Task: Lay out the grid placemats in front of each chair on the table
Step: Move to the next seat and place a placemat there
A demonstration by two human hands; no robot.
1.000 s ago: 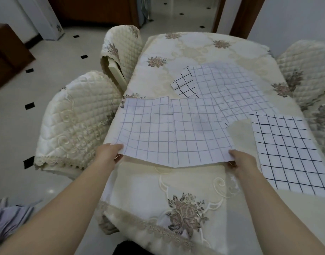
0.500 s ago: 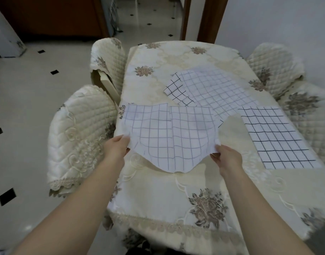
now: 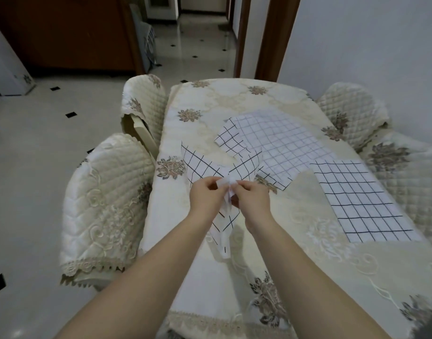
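Hands meet above the near half of the surface (image 3: 295,243): the left hand (image 3: 205,195) and the right hand (image 3: 253,198) are side by side, each pinching the bunched middle of a grid placemat (image 3: 198,165). Two corners of it fan out toward the far side, and a folded tail hangs between the wrists; whether the tail touches the cloth cannot be told. A second placemat (image 3: 361,199) lies flat to the right, its outer edge close to the surface's right edge in front of the near right chair (image 3: 410,177). Overlapping sheets form a loose pile (image 3: 283,143) at the centre, just far of the hands; their number is hard to make out. Flowered cloth shows open between the hands and the flat placemat, along the near edge and at the far end. The left edge runs close beside the near left chair (image 3: 105,192) and the far left chair (image 3: 144,104), with tiled floor (image 3: 51,143) beyond. The frame cuts off the near right chair and the surface's near right corner.
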